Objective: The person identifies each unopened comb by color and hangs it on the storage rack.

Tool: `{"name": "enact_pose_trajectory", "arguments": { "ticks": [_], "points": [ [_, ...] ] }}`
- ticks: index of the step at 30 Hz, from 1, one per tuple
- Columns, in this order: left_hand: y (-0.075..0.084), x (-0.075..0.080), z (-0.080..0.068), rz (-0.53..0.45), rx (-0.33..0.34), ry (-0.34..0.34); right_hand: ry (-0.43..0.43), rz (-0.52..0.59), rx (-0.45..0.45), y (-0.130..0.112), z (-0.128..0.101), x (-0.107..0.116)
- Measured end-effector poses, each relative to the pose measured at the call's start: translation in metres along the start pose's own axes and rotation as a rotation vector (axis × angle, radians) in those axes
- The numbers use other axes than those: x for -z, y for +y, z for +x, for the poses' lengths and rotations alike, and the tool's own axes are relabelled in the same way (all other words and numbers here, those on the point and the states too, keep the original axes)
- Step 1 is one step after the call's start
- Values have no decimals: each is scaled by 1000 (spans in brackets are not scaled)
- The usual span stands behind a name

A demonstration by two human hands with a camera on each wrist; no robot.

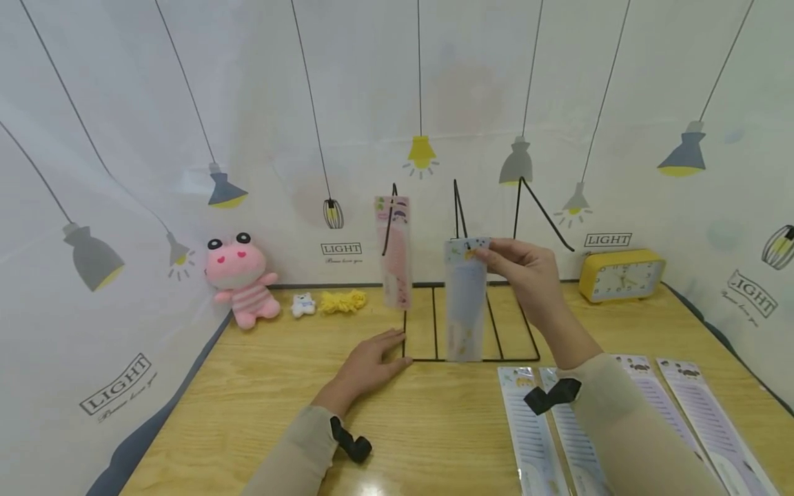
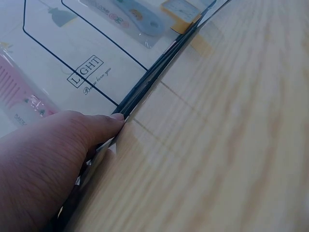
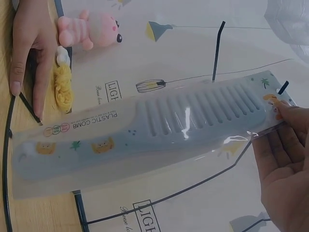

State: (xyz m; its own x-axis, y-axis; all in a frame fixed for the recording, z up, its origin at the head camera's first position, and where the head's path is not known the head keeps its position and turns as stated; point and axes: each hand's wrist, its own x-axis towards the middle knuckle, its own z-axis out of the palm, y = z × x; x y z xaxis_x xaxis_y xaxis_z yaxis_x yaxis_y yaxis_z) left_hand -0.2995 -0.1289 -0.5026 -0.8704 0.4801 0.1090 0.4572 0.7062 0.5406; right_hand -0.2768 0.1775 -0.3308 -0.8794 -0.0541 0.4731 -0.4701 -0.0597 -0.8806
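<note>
From the head camera we see our right hand (image 1: 527,272) raised at about one o'clock from the middle of the picture, pinching the top edge of a packaged blue comb (image 1: 464,303) that hangs straight down in front of a black wire rack (image 1: 471,324) standing on the wooden tabletop (image 1: 260,399). A packaged pink comb (image 1: 393,251) hangs on the rack's left prong, at eleven o'clock from the blue one. Our left hand (image 1: 371,364) lies flat, fingers spread and straight, pressing the rack's base at its near left corner. At three o'clock sits a yellow alarm clock (image 1: 620,275); at nine o'clock a pink plush toy (image 1: 240,279), a small white bear (image 1: 303,304) and a yellow yarn bundle (image 1: 343,301) line the wall. More packaged combs (image 1: 620,427) lie at five o'clock beside our right forearm. From the left wrist camera we see the left hand (image 2: 48,164) filling the seven o'clock corner, its fingertip touching the rack's dark wire (image 2: 145,87) where it meets the tabletop (image 2: 231,135). From the right wrist camera the blue comb (image 3: 145,130) stretches across the picture in its clear sleeve, the right hand (image 3: 285,159) at four o'clock pinching its toothed end, and the left hand (image 3: 29,53) rests at ten o'clock beside the plush toy (image 3: 89,29).
</note>
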Motion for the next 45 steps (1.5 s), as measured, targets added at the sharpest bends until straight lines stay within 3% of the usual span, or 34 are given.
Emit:
{"name": "enact_pose_trajectory", "arguments": {
  "ticks": [9, 30, 45],
  "points": [
    [-2, -1, 0, -10, -16, 10, 46, -75, -33, 7, 14, 0],
    [-3, -2, 1, -17, 4, 0, 170, -291, -65, 27, 82, -6],
    [-4, -1, 2, -3, -12, 4, 203, -281, -145, 28, 87, -9]
  ]
}}
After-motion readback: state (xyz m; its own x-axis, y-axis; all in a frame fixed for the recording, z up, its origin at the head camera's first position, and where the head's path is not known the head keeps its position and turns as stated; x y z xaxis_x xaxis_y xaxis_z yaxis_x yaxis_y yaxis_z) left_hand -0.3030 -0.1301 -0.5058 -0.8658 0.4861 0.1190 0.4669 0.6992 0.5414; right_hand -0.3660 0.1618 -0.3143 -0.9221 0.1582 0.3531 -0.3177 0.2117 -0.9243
